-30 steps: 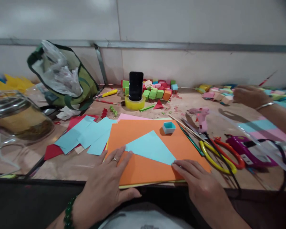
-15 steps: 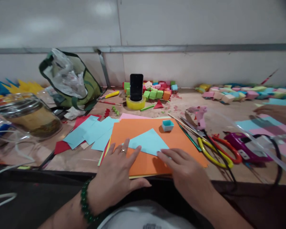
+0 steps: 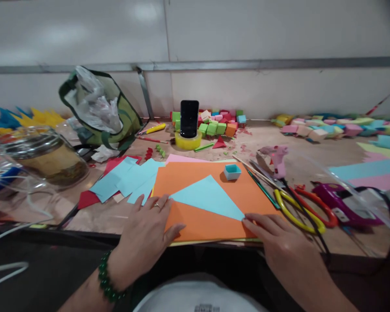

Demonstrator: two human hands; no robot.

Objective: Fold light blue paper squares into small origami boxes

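A light blue paper folded into a triangle lies on a stack topped by an orange sheet. My left hand rests flat at the triangle's left corner, fingers stretched and thumb out over the orange sheet. At the right corner, the fingertips of my right hand press on the paper, fingers extended and close together; its thumb is hard to make out. Behind the triangle stands a small open light blue paper box. Loose light blue papers lie to the left of the stack.
A phone stands in a yellow tape roll before several paper cubes. Scissors, a pink glue gun and a purple device lie right. A jar and green bag are left.
My right hand has slid right along the triangle's lower edge to its corner. My left hand has shifted slightly left. Another person's hand at the far right has left the view.
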